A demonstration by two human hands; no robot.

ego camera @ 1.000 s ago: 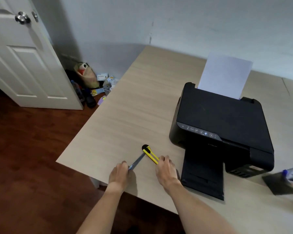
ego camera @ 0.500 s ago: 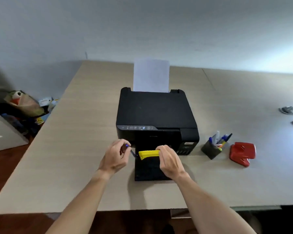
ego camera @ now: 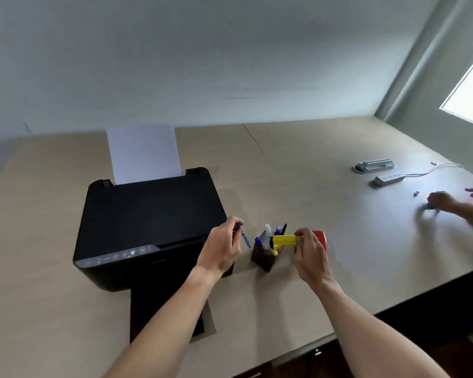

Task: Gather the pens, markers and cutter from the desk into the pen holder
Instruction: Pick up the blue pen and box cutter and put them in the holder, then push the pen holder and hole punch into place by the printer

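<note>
The right hand (ego camera: 310, 255) is pinching a blocky yellow plastic cutter (ego camera: 284, 241) level over the dark, angular pen holder (ego camera: 264, 257); the left hand (ego camera: 221, 248) is gripping a slim blue pen (ego camera: 243, 237) beside it. Half a second ago both were hovering before the matte black printer (ego camera: 150, 222).

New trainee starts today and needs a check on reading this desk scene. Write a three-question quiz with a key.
1. True or false: the yellow cutter already stands inside the pen holder.
2. Which hand holds the blue pen?
A. left hand
B. right hand
C. neither
3. Fill in: the black box with white paper standing up at its back is a ______.

Key:
1. False: the right hand holds it sideways above the holder.
2. A
3. printer
</note>
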